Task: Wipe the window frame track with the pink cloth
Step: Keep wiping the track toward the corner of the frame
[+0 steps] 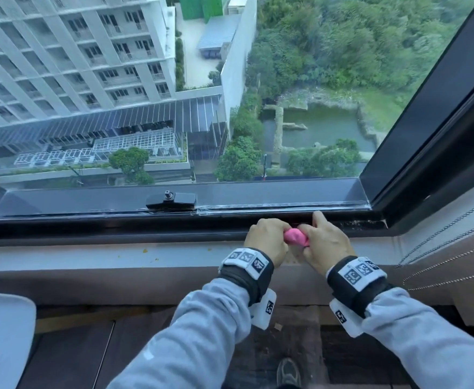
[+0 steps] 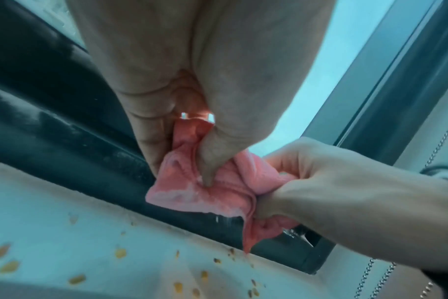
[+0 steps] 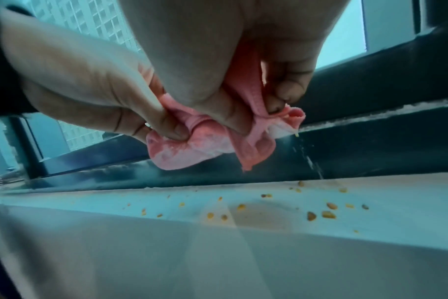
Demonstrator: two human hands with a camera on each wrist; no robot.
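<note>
The pink cloth (image 1: pixel 296 237) is bunched into a small, creased wad, soft terry with a stitched hem, one loose corner (image 2: pixel 247 245) dangling down toward the pale ledge. It sits just above the window frame track (image 1: pixel 146 223), a long dark channel running left to right along the bottom of the pane, dusty and streaked, with white gritty residue on its edge (image 3: pixel 371 115) near the right-hand corner.

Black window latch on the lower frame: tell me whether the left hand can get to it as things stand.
Probably yes. The black window latch sits unobstructed up and left of the left hand, but that hand grips the bunched pink cloth together with the right hand.
</note>
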